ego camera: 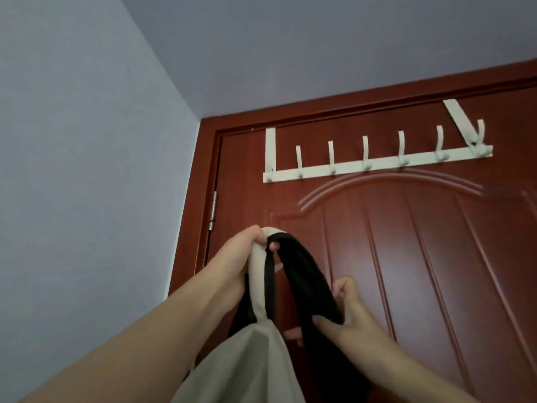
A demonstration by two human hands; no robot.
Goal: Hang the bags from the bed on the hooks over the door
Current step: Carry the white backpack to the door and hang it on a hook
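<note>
place: we take it for a home room | signs: we see a panelled door (406,257), over-door hooks (377,167), painted walls (87,141)

A cream cloth bag (244,362) and a black bag (311,292) hang by their straps, raised together below the rack. The white hook rack (377,164) sits over the top of the red-brown door (436,257), its upturned hooks all bare.

Beige fabric bag (241,365): body cut off by bottom edge.
Black fabric bag (325,359): mostly hidden behind beige one.
Red-brown wooden door (421,257): right side cut off.
</note>
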